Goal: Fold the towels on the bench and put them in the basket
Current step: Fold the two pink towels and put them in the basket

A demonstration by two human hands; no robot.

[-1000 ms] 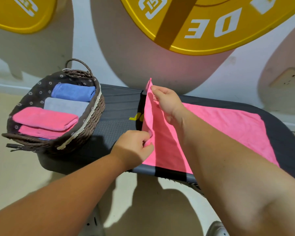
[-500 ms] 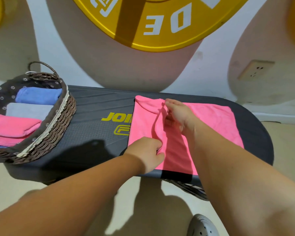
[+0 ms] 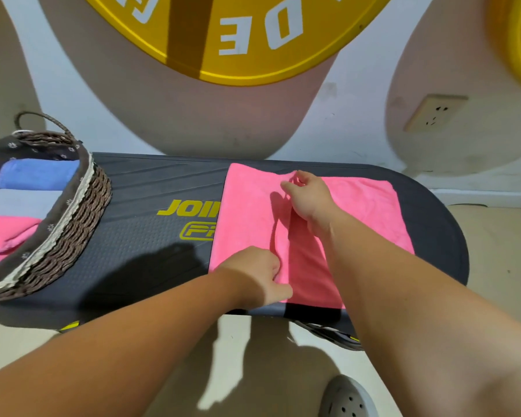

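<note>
A pink towel lies across the right half of the dark bench, its left part folded over toward the middle. My left hand pinches the folded flap's near corner at the bench's front edge. My right hand pinches the flap's far corner near the back edge. A wicker basket stands on the bench's left end. It holds folded blue, grey and pink towels.
A big yellow disc hangs on the wall right behind the bench. A wall socket is at the right. My grey shoe shows on the floor below the bench.
Both hands carried the towel's left edge rightward and lowered it, so the raised flap now lies nearly flat over the towel. The view shifted right, and the basket is cut off at the left.
</note>
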